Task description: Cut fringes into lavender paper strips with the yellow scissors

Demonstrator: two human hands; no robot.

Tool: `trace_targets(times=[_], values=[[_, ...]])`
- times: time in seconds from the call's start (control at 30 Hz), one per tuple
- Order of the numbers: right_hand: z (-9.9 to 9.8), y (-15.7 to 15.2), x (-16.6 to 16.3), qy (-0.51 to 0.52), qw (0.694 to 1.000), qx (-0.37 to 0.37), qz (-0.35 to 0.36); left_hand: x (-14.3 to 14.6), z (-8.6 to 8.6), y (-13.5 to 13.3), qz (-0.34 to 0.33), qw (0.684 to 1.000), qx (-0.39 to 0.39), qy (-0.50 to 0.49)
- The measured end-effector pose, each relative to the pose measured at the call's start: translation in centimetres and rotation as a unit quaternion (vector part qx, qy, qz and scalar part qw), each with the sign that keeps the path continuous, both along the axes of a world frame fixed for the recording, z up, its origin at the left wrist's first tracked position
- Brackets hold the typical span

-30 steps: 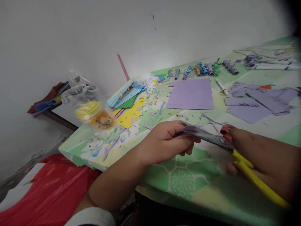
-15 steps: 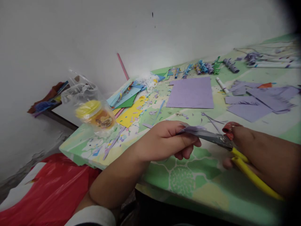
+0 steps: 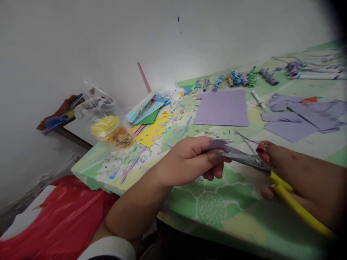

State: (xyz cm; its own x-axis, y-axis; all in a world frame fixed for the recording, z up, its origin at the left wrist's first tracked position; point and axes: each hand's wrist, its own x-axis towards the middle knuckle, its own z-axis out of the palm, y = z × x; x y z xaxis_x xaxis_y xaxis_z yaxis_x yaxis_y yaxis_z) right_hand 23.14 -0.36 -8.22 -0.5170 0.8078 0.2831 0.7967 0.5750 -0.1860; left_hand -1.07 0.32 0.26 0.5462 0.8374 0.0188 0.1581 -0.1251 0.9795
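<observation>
My left hand pinches a small purple paper piece above the green patterned table. My right hand grips yellow-handled scissors. Their grey blades point left and reach into the paper at my left fingertips. A red-painted thumbnail shows on the right hand near the blade pivot. A white cuff covers my left forearm at the bottom edge.
A purple sheet lies mid-table, with cut purple pieces and a white marker to its right. Yellow, green and blue papers lie at left. A clear bag with a yellow-lidded jar sits near the corner. Red plastic lies below.
The scissors and paper stay together between my hands. The blades have shifted slightly and the paper's fringe has lifted a little. The view has moved slightly.
</observation>
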Motion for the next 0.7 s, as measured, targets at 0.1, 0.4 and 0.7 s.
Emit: trace_targets(times=[0.1, 0.4, 0.7], values=[[0.1, -0.2, -0.2, 0.009, 1.0, -0.017, 0.011, 0.0, 0.1, -0.1, -0.013, 0.993, 0.087, 0.073], [-0.4, 0.2, 0.5, 0.006, 0.999, 0.032, 0.036, -0.1, 0.6, 0.1, -0.051, 0.977, 0.168, 0.124], [0.5, -0.2, -0.5, 0.053, 0.997, -0.05, 0.003, -0.1, -0.2, -0.1, -0.038, 0.999, 0.007, 0.002]])
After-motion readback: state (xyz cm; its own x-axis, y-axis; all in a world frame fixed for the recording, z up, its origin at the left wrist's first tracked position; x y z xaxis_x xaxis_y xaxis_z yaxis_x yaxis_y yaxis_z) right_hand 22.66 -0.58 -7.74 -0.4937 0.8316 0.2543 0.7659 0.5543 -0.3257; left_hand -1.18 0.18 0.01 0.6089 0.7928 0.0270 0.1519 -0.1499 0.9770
